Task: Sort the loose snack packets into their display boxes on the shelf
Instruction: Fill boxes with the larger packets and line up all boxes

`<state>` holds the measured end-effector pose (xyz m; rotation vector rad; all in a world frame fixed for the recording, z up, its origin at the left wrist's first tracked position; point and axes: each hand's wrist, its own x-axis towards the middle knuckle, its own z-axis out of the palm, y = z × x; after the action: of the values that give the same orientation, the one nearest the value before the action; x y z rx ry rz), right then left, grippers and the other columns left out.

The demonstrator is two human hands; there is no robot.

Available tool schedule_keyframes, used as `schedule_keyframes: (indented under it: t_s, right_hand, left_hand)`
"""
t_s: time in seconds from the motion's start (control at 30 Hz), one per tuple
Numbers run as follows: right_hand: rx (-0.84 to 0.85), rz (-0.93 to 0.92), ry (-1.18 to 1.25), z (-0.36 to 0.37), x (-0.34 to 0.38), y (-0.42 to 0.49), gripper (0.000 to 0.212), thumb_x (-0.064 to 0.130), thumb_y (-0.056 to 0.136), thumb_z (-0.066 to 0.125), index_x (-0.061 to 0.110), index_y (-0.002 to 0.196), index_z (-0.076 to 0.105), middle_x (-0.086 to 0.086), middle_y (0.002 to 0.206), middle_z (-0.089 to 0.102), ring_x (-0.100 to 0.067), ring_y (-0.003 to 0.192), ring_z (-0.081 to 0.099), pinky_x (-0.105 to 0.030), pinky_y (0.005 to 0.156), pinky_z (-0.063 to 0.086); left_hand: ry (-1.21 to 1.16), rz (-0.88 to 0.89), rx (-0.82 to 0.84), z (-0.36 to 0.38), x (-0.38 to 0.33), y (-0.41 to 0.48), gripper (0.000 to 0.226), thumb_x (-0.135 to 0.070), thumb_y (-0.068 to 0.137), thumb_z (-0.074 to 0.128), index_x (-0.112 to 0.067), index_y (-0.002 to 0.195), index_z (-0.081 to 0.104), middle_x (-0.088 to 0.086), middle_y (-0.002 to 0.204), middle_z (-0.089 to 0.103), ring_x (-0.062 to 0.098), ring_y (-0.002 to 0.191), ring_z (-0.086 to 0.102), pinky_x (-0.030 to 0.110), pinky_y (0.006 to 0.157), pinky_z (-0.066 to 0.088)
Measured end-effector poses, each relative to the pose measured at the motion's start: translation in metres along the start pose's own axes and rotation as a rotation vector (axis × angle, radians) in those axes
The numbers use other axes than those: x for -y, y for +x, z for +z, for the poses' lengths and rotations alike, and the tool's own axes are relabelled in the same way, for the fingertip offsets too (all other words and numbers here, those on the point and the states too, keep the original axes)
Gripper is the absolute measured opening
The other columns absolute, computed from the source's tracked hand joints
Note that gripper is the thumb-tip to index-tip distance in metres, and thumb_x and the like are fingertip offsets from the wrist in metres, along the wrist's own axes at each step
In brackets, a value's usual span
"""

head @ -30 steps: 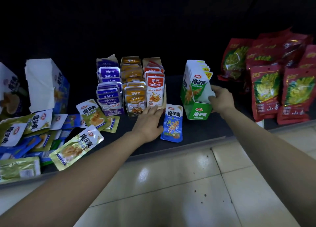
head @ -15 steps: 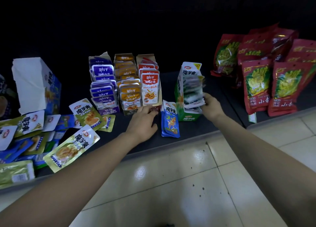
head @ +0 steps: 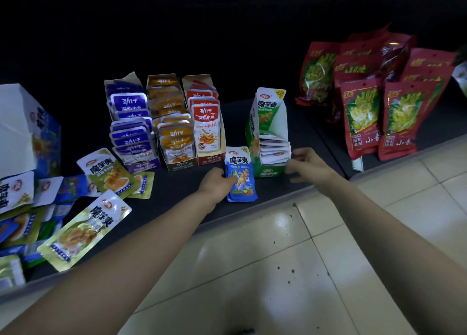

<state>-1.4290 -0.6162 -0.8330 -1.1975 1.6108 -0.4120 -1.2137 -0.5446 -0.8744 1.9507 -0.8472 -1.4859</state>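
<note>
— Since before, our left hand (head: 216, 183) slid onto the glossy blue snack packet (head: 241, 183) on the dark shelf (head: 177, 192), gripping its edge.
— Our right hand (head: 309, 165) let go, fingers loose beside the green cardboard display box (head: 265, 122).

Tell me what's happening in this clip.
A person is sorting snack packets on a dark shelf. The left hand grips a blue packet lying by the front left of the green display box, which is partly filled with packets. The right hand is open beside that box's front right corner, holding nothing. A pile of loose packets lies further left.
</note>
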Motion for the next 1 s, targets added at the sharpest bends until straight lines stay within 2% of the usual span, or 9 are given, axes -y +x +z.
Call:
schedule_keyframes:
  t_s: [0.1, 0.2, 0.33, 0.37, 0.47, 0.5, 0.63, 0.83, 1.0]
  right_hand:
    - [0.076, 0.132, -0.008, 0.014, -0.007, -0.02, 0.014, 0.017, 0.095, 0.057, 0.006, 0.097, 0.05, -0.012, 0.09, 0.059, -0.021, 0.066, 0.062, -0.033, 0.059, 0.055]
    - [0.283, 0.156, -0.013, 0.046, -0.019, -0.034, 0.022, 0.018, 0.094, 0.061, 0.008, 0.112, 0.051, -0.009, 0.091, 0.06, -0.019, 0.066, 0.061, -0.031, 0.062, 0.055]
    - [0.29, 0.051, -0.142, 0.061, -0.02, -0.033, 0.021, 0.025, 0.094, 0.061, 0.009, 0.108, 0.061, -0.006, 0.089, 0.055, -0.015, 0.061, 0.054, -0.021, 0.048, 0.044]
    - [0.294, 0.048, -0.151, 0.059, -0.018, -0.032, 0.024, 0.025, 0.094, 0.062, 0.006, 0.107, 0.065, -0.006, 0.087, 0.055, -0.013, 0.055, 0.053, -0.019, 0.044, 0.042]
    - [0.308, 0.04, -0.148, 0.053, -0.015, -0.034, 0.018, 0.026, 0.095, 0.06, 0.01, 0.092, 0.066, -0.005, 0.081, 0.058, -0.011, 0.052, 0.052, -0.017, 0.043, 0.04]
    - [0.316, 0.034, -0.123, 0.053, -0.014, -0.035, 0.019, 0.027, 0.096, 0.059, 0.011, 0.089, 0.063, -0.005, 0.08, 0.059, -0.012, 0.055, 0.053, -0.018, 0.045, 0.042]
    - [0.336, -0.003, -0.005, 0.063, -0.004, -0.044, 0.03, 0.036, 0.094, 0.061, 0.009, 0.108, 0.063, -0.006, 0.096, 0.07, -0.016, 0.074, 0.064, -0.024, 0.065, 0.052]
    - [0.388, -0.036, 0.316, 0.091, 0.022, -0.069, 0.007, 0.013, 0.09, 0.067, 0.012, 0.096, 0.064, -0.008, 0.097, 0.072, -0.018, 0.08, 0.069, -0.029, 0.072, 0.059]
    - [0.491, -0.133, 0.309, 0.136, 0.06, -0.094, 0.025, 0.004, 0.091, 0.062, 0.008, 0.115, 0.06, -0.013, 0.11, 0.07, -0.024, 0.09, 0.068, -0.04, 0.089, 0.054]
  left_hand:
    - [-0.076, -0.024, -0.04, 0.008, 0.001, 0.005, 0.038, -0.015, 0.093, 0.061, 0.001, 0.126, 0.049, 0.016, 0.121, 0.061, 0.028, 0.106, 0.062, 0.044, 0.095, 0.051]
    - [-0.106, -0.047, -0.086, 0.013, 0.001, 0.009, 0.036, -0.012, 0.09, 0.065, 0.004, 0.12, 0.054, 0.018, 0.116, 0.064, 0.029, 0.099, 0.064, 0.042, 0.088, 0.054]
    - [-0.083, -0.036, -0.068, 0.02, -0.003, 0.007, 0.021, -0.006, 0.091, 0.064, 0.008, 0.106, 0.066, 0.013, 0.093, 0.064, 0.015, 0.054, 0.051, 0.016, 0.045, 0.041]
    - [-0.067, -0.032, -0.062, 0.02, -0.003, 0.007, 0.018, -0.005, 0.091, 0.063, 0.008, 0.103, 0.067, 0.015, 0.091, 0.063, 0.016, 0.054, 0.05, 0.016, 0.045, 0.042]
    - [-0.078, -0.064, -0.011, 0.012, -0.003, 0.005, 0.006, -0.004, 0.091, 0.062, 0.0, 0.088, 0.064, 0.02, 0.101, 0.067, 0.026, 0.076, 0.063, 0.034, 0.075, 0.054]
    - [-0.087, -0.079, 0.016, 0.006, -0.004, 0.003, 0.009, -0.003, 0.092, 0.061, -0.002, 0.083, 0.061, 0.02, 0.1, 0.068, 0.026, 0.077, 0.064, 0.038, 0.077, 0.055]
    - [-0.041, -0.017, 0.162, -0.022, -0.006, -0.017, 0.015, -0.003, 0.094, 0.058, -0.009, 0.08, 0.056, 0.012, 0.086, 0.066, 0.017, 0.071, 0.062, 0.025, 0.058, 0.053]
    - [-0.072, 0.109, 0.299, -0.072, -0.001, -0.057, 0.006, -0.005, 0.091, 0.063, -0.01, 0.089, 0.06, 0.005, 0.089, 0.071, 0.012, 0.077, 0.068, 0.022, 0.064, 0.056]
    - [0.02, 0.208, 0.204, -0.128, 0.008, -0.092, 0.007, -0.008, 0.086, 0.069, -0.011, 0.088, 0.064, 0.002, 0.083, 0.071, 0.011, 0.071, 0.064, 0.024, 0.068, 0.052]
